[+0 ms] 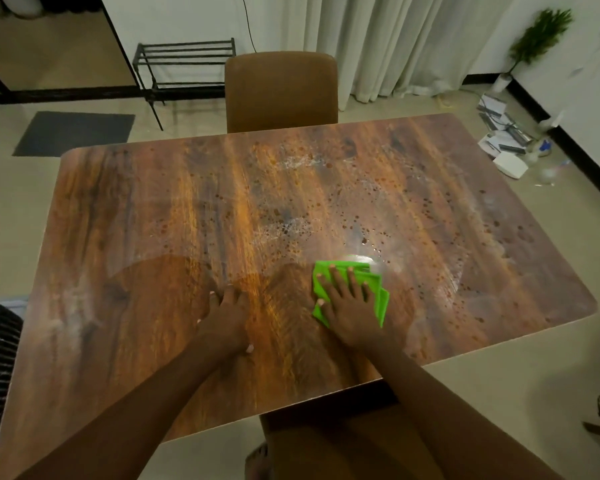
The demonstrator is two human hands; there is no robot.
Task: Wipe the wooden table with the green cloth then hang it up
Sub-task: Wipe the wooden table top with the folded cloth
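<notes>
Head view looks down on a rectangular, round-cornered wooden table (174, 216) with dark streaky grain, which serves as the landmark here. A folded bright green cloth (374, 289) lies on the table's near half, right of its middle. The right hand (347, 306) lies flat on top of the cloth, palm down, fingers spread and pointing toward the far edge. The left hand (226, 315) rests on bare wood to the left of the cloth, apart from it, palm down with its fingers close together. Scattered droplets and whitish smears (354, 195) cover the table's far-right half, and a small bright glare sits just beyond the cloth. A brown upholstered chair (281, 91) stands pushed in at the table's far edge. Beyond the far-left corner stand a black metal rack (184, 64) and a dark grey floor mat (75, 133). On the floor past the table's right end lies a pile of papers and small objects (510, 143).
</notes>
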